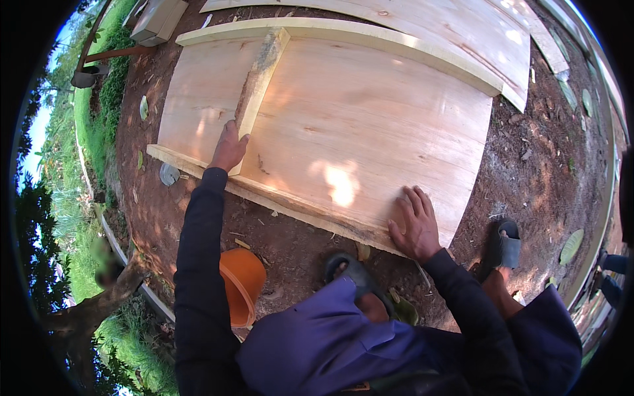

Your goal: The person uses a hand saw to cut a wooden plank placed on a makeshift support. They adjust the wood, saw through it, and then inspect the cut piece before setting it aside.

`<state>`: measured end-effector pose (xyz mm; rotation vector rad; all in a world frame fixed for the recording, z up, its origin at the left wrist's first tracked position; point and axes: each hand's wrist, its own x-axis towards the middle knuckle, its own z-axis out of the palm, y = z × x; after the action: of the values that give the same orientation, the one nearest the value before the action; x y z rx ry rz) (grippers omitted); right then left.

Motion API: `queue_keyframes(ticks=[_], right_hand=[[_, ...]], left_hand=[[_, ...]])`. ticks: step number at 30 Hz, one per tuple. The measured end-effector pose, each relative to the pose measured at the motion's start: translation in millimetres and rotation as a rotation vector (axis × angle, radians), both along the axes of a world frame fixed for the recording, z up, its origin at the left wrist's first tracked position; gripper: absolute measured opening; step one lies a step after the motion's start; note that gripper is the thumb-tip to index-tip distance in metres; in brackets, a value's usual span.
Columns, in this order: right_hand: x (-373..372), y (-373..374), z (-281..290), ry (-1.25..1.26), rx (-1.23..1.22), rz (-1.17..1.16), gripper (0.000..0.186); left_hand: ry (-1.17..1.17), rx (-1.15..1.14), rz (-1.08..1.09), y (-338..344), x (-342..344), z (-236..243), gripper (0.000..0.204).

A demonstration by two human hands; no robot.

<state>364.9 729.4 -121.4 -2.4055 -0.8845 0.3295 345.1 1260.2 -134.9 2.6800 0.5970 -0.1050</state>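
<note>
A plywood panel [370,112] lies on the dirt, with a long batten [396,39] along its far edge and another [304,207] along its near edge. A shorter crosspiece [260,79] spans between them, left of the middle. My left hand [228,146] is closed round this crosspiece near its lower end. My right hand [413,218] lies with fingers spread on the plywood and near batten, toward the panel's right end.
More plywood sheets [462,20] lie beyond the panel. An orange bucket [241,284] stands by my left arm, near my sandalled feet [503,244]. Pale boxes [155,20] sit at upper left, a tree trunk [99,310] lower left. Another person's legs [613,267] show at the right edge.
</note>
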Motion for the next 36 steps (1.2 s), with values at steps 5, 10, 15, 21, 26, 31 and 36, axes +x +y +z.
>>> queue_keyframes(ticks=[5,10,15,21,26,31,36], right_hand=[[0.5,-3.5,-2.3,-0.015,0.001,-0.015,0.052],[-2.1,-8.0,-1.1,-0.023,0.006,-0.014,0.053],[-5.5,0.2,-4.1,-0.021,0.006,-0.005,0.052],[-1.4,11.8,-6.3,0.011,0.020,-0.020,0.052],[4.4,-24.0,-15.2,-0.023,0.009,0.035,0.056],[105.5,-52.3,40.2,-0.198,-0.250,0.466,0.040],[173.6,-210.8,153.6,-0.229,-0.715,0.107,0.033]], left_hand=[[-0.007,-0.023,-0.029,3.1,2.2,-7.4,0.046],[0.051,-0.137,-0.057,11.3,10.6,-7.4,0.047],[0.052,-0.178,-0.034,18.0,3.7,-8.0,0.049],[0.119,-0.146,0.011,18.0,21.1,5.6,0.062],[-0.078,0.048,0.078,-11.4,30.4,-14.2,0.056],[-0.161,0.283,0.265,39.6,-7.0,-81.2,0.065],[0.085,0.172,0.120,4.5,11.8,-25.6,0.087]])
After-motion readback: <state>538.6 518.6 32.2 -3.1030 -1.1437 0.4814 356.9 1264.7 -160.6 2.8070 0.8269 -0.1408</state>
